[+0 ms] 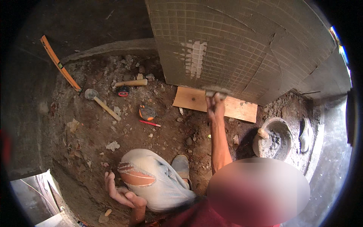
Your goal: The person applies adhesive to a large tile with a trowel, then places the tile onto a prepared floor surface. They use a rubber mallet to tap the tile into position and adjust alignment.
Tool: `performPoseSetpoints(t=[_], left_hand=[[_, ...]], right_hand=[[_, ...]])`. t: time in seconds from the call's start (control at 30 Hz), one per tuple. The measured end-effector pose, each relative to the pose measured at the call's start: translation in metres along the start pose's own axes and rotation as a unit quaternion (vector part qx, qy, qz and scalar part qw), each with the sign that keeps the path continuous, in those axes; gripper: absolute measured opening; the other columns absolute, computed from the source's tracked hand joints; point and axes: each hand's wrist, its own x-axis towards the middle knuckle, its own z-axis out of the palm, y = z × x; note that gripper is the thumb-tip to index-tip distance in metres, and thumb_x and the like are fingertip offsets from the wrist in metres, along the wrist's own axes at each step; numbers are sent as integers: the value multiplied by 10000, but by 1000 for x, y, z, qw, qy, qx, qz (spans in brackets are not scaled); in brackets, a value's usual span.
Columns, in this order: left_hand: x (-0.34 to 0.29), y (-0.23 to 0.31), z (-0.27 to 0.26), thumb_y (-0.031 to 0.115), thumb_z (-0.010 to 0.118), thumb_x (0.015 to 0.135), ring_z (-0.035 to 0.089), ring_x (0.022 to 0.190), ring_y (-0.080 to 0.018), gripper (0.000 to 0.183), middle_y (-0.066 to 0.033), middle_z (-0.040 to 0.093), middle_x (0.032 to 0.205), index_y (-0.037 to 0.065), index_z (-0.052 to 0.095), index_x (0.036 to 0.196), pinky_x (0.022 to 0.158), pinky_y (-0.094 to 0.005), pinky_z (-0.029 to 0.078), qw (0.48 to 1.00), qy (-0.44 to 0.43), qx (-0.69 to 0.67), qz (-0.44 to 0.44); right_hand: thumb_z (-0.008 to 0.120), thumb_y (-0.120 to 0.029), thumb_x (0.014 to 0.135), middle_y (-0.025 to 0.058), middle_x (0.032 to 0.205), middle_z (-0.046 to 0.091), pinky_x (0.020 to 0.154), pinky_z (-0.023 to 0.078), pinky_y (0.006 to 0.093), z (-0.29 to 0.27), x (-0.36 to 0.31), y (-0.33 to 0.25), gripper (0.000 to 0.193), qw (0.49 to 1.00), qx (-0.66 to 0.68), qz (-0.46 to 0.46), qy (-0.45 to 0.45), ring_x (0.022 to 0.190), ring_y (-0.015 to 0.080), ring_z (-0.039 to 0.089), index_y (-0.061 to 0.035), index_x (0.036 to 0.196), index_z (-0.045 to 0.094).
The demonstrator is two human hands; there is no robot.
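My right hand (216,105) is closed around a flat plastering trowel (218,90) with a grey, mortar-smeared blade. The trowel is at the lower edge of a large grid-patterned panel (223,49), which is coated with grey mortar. A paler patch (195,58) on the panel shows less mortar. Under the trowel and along the panel's foot lies a light wooden board (191,98). My left hand (123,195) is beside my bent knee, fingers loosely curled and apart, holding nothing.
A mortar bucket (259,145) with a wooden-handled tool stands at right. On the rubble-strewn dirt lie a mallet (104,106), a wooden-handled hammer (132,83), tape measures (147,112) (123,91) and a red pencil (150,123). An orange spirit level (60,65) leans at far left.
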Motion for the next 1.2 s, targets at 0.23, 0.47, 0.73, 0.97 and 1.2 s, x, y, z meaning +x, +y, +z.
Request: performPoseSetpoints(t=[0.23, 0.47, 0.73, 0.97, 1.2], left_hand=[[-16, -12, -7, 359, 297, 1051, 438, 1369, -422, 585, -221, 494, 1405, -85, 395, 1420, 1156, -594, 323, 997, -3, 9, -75], [-22, -16, -11, 382, 296, 1043, 463, 1348, -426, 595, -225, 510, 1388, -82, 415, 1396, 1148, -603, 337, 998, 16, 15, -64], [-8, -17, -9, 378, 327, 1028, 469, 1335, -426, 585, -226, 519, 1388, -70, 434, 1387, 1145, -600, 337, 1000, 15, 7, -8], [-1, -16, -3, 391, 340, 1030, 444, 1353, -432, 587, -232, 504, 1398, -70, 434, 1379, 1150, -606, 316, 999, 25, -19, -7], [-12, -17, -18, 401, 329, 1036, 440, 1355, -436, 590, -226, 500, 1391, -73, 430, 1372, 1152, -604, 316, 998, 10, 7, -54]], right_hand=[[603, -98, 1029, 84, 1352, 580, 1035, 567, 461, -38, 37, 80, 378, 997, 20, 70, -8, 1225, 288, 596, -143, 1386, 488], [637, -71, 1008, 73, 1237, 578, 944, 582, 445, 12, 40, 52, 389, 1000, -9, 17, -24, 1082, 253, 614, -125, 1362, 486], [636, -86, 1009, 129, 1241, 587, 1058, 537, 470, 138, -22, -72, 428, 949, -160, -228, -149, 1125, 280, 620, -42, 1380, 428], [689, -82, 976, 178, 1438, 472, 1031, 564, 482, 61, -7, 56, 564, 995, -48, 38, -84, 1214, 320, 580, -89, 1456, 394], [651, -49, 993, 71, 1280, 587, 919, 605, 435, 37, 25, 130, 407, 993, -44, 109, -24, 1129, 266, 622, -131, 1357, 487]])
